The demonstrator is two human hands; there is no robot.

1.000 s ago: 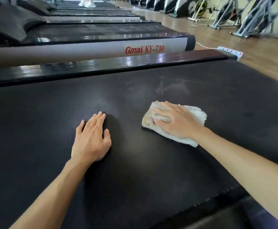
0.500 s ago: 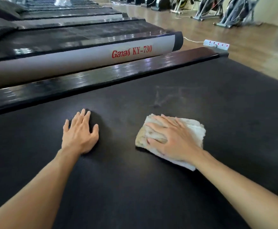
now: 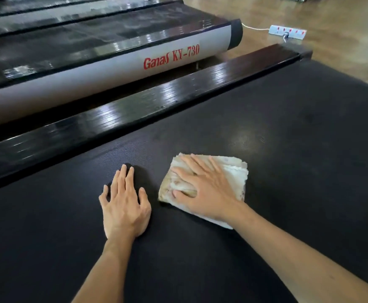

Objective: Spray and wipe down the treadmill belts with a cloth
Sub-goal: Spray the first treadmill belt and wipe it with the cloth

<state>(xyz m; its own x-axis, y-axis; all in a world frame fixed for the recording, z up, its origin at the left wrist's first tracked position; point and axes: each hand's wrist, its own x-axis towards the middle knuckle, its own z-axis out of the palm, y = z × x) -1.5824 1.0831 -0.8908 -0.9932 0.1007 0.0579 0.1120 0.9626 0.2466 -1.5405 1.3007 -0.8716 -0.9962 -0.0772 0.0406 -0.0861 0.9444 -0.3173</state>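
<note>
The cloth (image 3: 226, 171) is a folded pad of white terry, thick at its layered right edge, with tan-brown staining on its left half. It lies flat on the belt (image 3: 288, 132), right of centre and nearer the near edge than the far rail. The right hand (image 3: 209, 189) presses on it palm down, fingers straight and spread wide, thumb laid along the stained left part; nothing is gripped. The left hand (image 3: 124, 206) rests flat on the bare belt just beside the cloth, to its left and apart from it, fingers straight and close together, thumb angled out. The belt is matte black with a fine ribbed weave; a faint pale sheen shows on it beyond the cloth. The rail (image 3: 156, 103) along the far edge of the belt is glossy black with lengthwise grooves and bright reflections. Beyond it stands a second treadmill (image 3: 113, 68) with a smooth grey side panel, rounded at its right end, lettered "Ganas KY-730" in red. A white power strip (image 3: 288, 32) lies on the glossy wood floor (image 3: 342, 51) at far right.
</note>
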